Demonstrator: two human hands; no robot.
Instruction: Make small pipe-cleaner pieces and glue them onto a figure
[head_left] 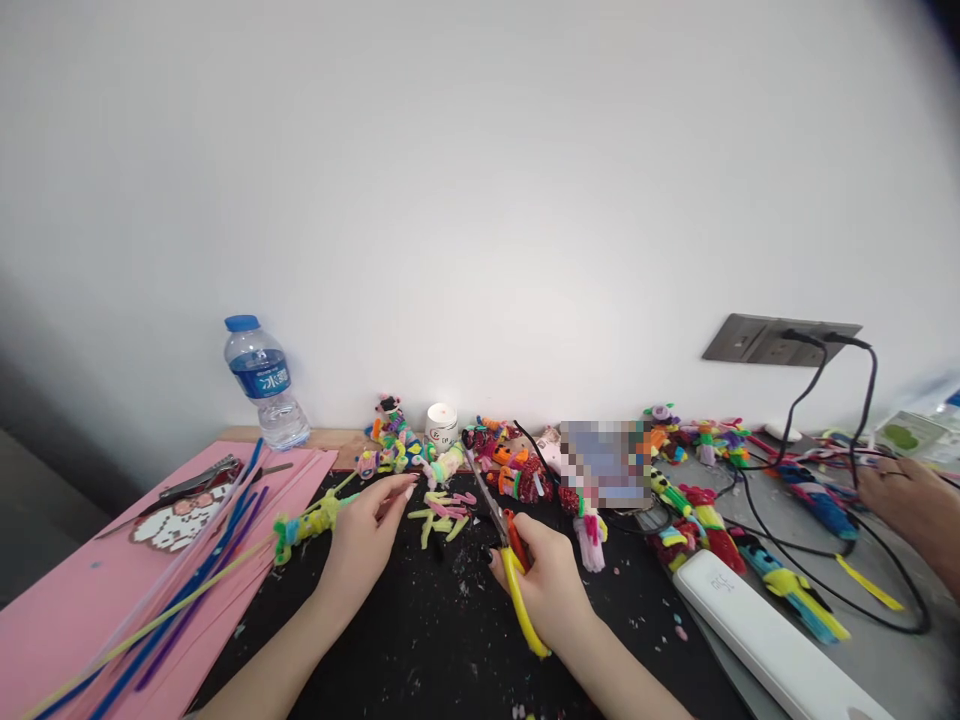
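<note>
My right hand [547, 580] is closed around a pair of scissors [521, 605] with yellow and orange handles, the blades pointing up toward the wall. To its left, my left hand [369, 525] has its fingers drawn together, and whatever is between them is hidden. Beside the left hand lies a yellow-green pipe-cleaner figure [315, 525], partly covered by that hand. Short cut pipe-cleaner pieces [442, 515], pink and yellow-green, lie in a small heap between my hands on the black mat [420, 640].
Pink board [67, 610] at left carries long pipe cleaners [187, 590]. A water bottle [262, 380] and a white cup [441, 425] stand near the wall. Several fuzzy figures [517, 470], black cables [787, 535] and a white power bank [772, 635] are rightward. Another person's hand [904, 500] reaches in.
</note>
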